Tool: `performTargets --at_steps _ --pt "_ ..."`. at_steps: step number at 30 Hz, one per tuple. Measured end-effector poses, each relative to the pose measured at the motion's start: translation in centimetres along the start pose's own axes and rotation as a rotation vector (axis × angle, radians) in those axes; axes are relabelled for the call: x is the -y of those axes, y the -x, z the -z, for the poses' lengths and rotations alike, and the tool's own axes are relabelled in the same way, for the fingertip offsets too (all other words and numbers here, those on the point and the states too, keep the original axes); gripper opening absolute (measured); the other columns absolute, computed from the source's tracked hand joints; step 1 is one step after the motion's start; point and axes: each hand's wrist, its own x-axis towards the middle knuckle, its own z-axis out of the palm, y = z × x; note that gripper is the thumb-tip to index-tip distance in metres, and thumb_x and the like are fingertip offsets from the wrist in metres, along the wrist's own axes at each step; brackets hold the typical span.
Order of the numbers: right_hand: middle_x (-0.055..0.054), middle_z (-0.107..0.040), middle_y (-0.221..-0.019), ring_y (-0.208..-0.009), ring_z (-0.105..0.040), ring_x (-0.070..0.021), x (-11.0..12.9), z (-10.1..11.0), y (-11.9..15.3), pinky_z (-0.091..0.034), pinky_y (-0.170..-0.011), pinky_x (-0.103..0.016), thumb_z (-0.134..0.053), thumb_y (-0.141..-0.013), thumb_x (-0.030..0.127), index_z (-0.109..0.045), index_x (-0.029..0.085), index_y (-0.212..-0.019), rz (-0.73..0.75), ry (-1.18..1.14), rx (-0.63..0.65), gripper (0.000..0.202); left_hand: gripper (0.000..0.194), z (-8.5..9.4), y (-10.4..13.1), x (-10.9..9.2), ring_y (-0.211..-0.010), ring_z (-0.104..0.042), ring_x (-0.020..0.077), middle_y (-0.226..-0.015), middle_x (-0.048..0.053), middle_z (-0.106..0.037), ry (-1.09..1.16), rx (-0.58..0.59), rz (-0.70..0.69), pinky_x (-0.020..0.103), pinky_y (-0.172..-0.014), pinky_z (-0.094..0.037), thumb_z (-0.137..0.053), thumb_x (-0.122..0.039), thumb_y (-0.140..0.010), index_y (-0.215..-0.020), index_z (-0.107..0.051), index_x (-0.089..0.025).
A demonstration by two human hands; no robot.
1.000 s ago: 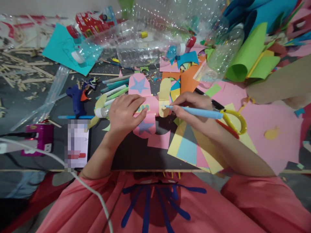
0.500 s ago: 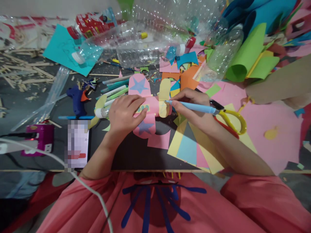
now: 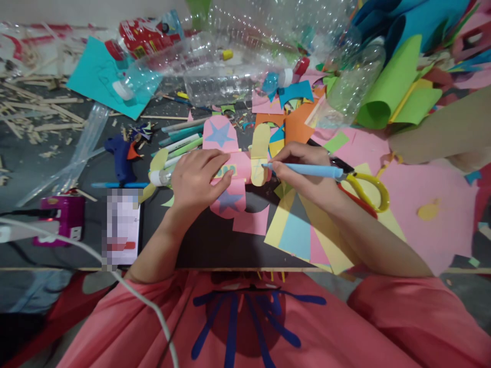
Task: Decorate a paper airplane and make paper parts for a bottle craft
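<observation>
Curved over the pink paper plane (image 3: 241, 162), the left hand (image 3: 201, 176) holds its body, thumb and fingertips on the paper; the right hand (image 3: 301, 166) pinches a light blue pen (image 3: 312, 170), its tip at the yellow tail strip (image 3: 261, 140). The plane lies at the centre of the black table (image 3: 215, 248), markers (image 3: 184, 137) at its ten o'clock, glue gun (image 3: 121, 158) at nine, phone (image 3: 132, 220) at eight, clear bottles (image 3: 230, 84) at twelve, yellow-handled scissors (image 3: 371, 191) between three and four
</observation>
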Motion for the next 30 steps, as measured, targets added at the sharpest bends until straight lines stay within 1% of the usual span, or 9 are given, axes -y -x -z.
performTargets --at_steps 3,7,11,17,21,24,27,30 --pt "0.003 -0.058 -0.055 -0.051 -0.051 -0.0120 0.04 0.13 0.01 -0.036 -0.048 -0.026 -0.066 -0.083 0.032 -0.056 0.022 -0.062 0.013 0.033 0.013 0.026 0.027 -0.06 0.02 0.03 -0.094 -0.070 0.0230 -0.100 0.006 -0.077 0.006 -0.007 -0.003 0.036 -0.081 -0.050 -0.053 -0.038 -0.095 -0.105 -0.072 -0.021" --pt "0.003 -0.059 -0.055 -0.051 -0.052 -0.0121 0.07 0.20 0.05 -0.035 -0.049 -0.026 -0.063 -0.083 0.025 -0.056 0.022 -0.063 0.016 0.087 0.049 0.022 0.028 -0.02 -0.01 0.04 -0.096 -0.069 0.0233 -0.101 0.006 -0.076 0.010 0.033 0.028 0.037 -0.082 -0.049 -0.051 -0.040 -0.095 -0.105 -0.071 -0.023" --pt "0.003 -0.059 -0.054 -0.048 -0.049 -0.0112 0.15 0.22 0.02 -0.033 -0.047 -0.026 -0.061 -0.081 0.019 -0.053 0.022 -0.061 0.057 0.141 0.062 0.021 0.028 0.06 -0.05 0.03 -0.097 -0.069 0.0239 -0.102 0.006 -0.076 0.030 0.053 0.040 0.038 -0.083 -0.049 -0.050 -0.040 -0.095 -0.105 -0.071 -0.024" --pt "0.003 -0.056 -0.054 -0.049 -0.049 -0.0114 0.35 0.32 0.07 -0.034 -0.049 -0.025 -0.058 -0.080 0.019 -0.050 0.022 -0.060 0.072 0.182 0.117 0.022 0.030 0.01 -0.08 -0.03 -0.094 -0.069 0.0229 -0.099 0.006 -0.076 -0.005 0.028 0.022 0.036 -0.081 -0.049 -0.050 -0.040 -0.095 -0.104 -0.072 -0.022" --pt "0.004 -0.051 -0.052 -0.047 -0.044 -0.0095 0.31 0.14 0.07 -0.032 -0.048 -0.024 -0.055 -0.078 0.017 -0.046 0.021 -0.059 0.109 0.218 0.111 0.021 0.032 -0.04 -0.06 -0.02 -0.094 -0.069 0.0232 -0.099 0.006 -0.076 -0.009 0.044 0.040 0.037 -0.080 -0.049 -0.048 -0.042 -0.095 -0.103 -0.073 -0.023" --pt "0.004 -0.050 -0.052 -0.046 -0.042 -0.0089 0.18 0.05 0.06 -0.031 -0.047 -0.024 -0.054 -0.077 0.015 -0.044 0.022 -0.058 0.154 0.255 0.107 0.022 0.030 -0.08 0.01 0.04 -0.095 -0.069 0.0235 -0.101 0.007 -0.076 0.028 0.031 0.034 0.037 -0.082 -0.049 -0.050 -0.040 -0.095 -0.105 -0.072 -0.023" --pt "0.003 -0.054 -0.055 -0.048 -0.045 -0.0097 0.30 0.36 0.15 -0.033 -0.048 -0.025 -0.055 -0.081 0.018 -0.046 0.022 -0.059 0.176 0.271 0.145 0.024 0.026 -0.15 0.04 0.12 -0.093 -0.069 0.0230 -0.100 0.007 -0.076 0.054 -0.022 -0.011 0.037 -0.081 -0.048 -0.054 -0.037 -0.094 -0.106 -0.072 -0.021" --pt "0.001 -0.061 -0.061 -0.053 -0.054 -0.0123 0.69 0.90 0.28 -0.040 -0.051 -0.026 -0.057 -0.088 0.025 -0.055 0.022 -0.065 0.177 0.231 0.147 0.023 0.024 -0.21 0.01 0.16 -0.090 -0.070 0.0221 -0.098 0.007 -0.077 0.046 -0.067 -0.041 0.035 -0.079 -0.048 -0.056 -0.035 -0.094 -0.104 -0.072 -0.020"
